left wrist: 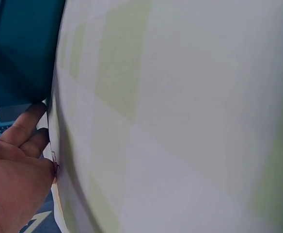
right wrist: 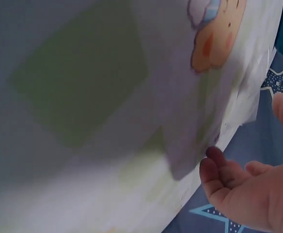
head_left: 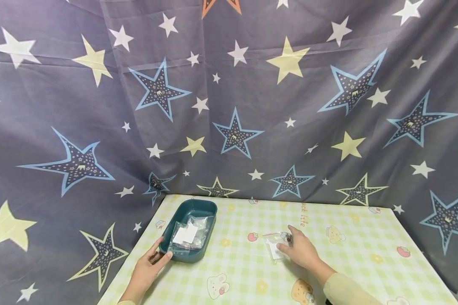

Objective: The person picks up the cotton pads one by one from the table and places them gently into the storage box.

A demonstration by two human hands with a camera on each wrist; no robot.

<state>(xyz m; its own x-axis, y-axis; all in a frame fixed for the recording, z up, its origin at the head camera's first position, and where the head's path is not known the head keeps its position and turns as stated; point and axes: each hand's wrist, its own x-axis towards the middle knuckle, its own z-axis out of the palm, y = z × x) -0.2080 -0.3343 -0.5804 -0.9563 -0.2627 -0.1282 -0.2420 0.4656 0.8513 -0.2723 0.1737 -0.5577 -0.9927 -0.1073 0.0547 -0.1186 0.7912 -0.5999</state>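
A teal plastic tray (head_left: pixel 211 237) stands at the left of the table, holding several clear plastic bags (head_left: pixel 187 234) with white cards. My left hand (head_left: pixel 146 266) grips its near left corner, thumb on the near wall and fingers along the left side. The left wrist view shows those fingers (left wrist: pixel 23 126) low against the tray (left wrist: pixel 25 53). Over another small clear bag (head_left: pixel 273 247), which has a white card and something dark inside, is my right hand (head_left: pixel 304 250). In the right wrist view its thumb and bent fingertips stand well apart, near the bag (right wrist: pixel 248 94).
A green-and-white checked cloth (head_left: pixel 244 271) with cartoon prints covers the table. Behind and to the left hangs a dark grey curtain (head_left: pixel 252 97) patterned with stars, close to the table's far edge.
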